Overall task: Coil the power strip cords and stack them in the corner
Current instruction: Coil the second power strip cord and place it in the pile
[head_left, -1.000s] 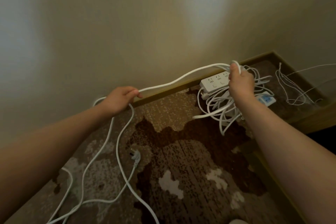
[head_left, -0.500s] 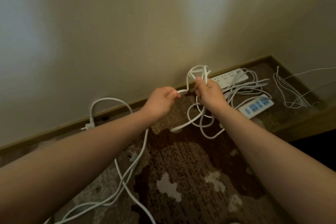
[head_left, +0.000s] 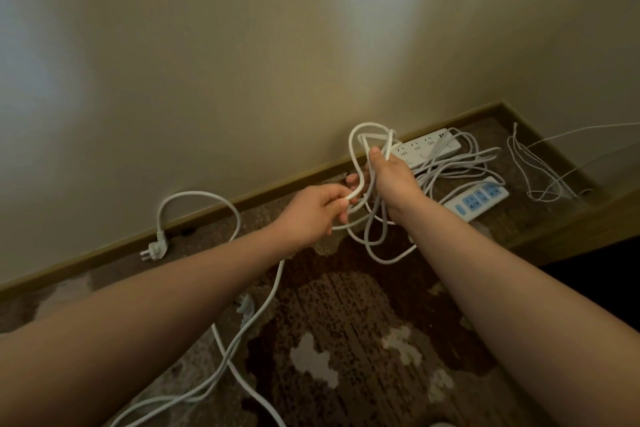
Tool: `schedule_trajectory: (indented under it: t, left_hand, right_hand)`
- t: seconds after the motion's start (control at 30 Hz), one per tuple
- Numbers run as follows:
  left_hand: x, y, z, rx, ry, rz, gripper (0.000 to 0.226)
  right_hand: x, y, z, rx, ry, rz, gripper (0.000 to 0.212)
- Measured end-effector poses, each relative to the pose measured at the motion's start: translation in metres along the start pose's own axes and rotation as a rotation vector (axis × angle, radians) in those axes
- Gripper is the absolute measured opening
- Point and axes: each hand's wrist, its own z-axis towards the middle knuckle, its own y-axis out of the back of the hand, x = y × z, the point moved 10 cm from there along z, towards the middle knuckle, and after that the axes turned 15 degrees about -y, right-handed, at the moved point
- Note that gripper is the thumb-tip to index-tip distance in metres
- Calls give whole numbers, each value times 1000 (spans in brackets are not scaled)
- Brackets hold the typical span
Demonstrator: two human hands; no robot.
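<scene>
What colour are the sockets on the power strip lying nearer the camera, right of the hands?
Blue sockets on a white power strip, seen in the head view.

Both bare forearms reach forward and converge toward the white round power cord [head_left: 356,152]. The left hand [head_left: 313,213] has its fingers curled, pinching a run of that cord between thumb and fingertips. The right hand [head_left: 393,180], just right of the left and slightly higher, grips gathered loops of the same cord, knuckles up.
</scene>
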Motion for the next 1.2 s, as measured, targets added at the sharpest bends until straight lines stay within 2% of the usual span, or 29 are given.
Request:
schedule_trajectory:
  t: [0.17,0.27,0.47,0.7,0.9,1.07,1.2]
  left_hand:
    - [15,-22,0,69,94,-49,18]
    - [20,-23,2,46,130,-66,19]
    - [28,-13,3,26,160,19,27]
    - [33,6,-10,82,79,144,22]
    - [59,30,-29,115,117,-71,23]
    - [87,58,-52,85,197,-85,24]
    - [100,65,-62,96,258,81,25]
  right_hand:
    - [-6,-3,2,-11,-68,200,34]
    - [-3,0,1,-57,-37,159,31]
    - [-5,4,4,-42,-50,48,12]
    - [5,23,11,-56,-37,80,15]
    - [10,45,17,-90,-8,137,16]
    - [18,67,22,-142,30,240,14]
    - [19,55,20,17,32,443,13]
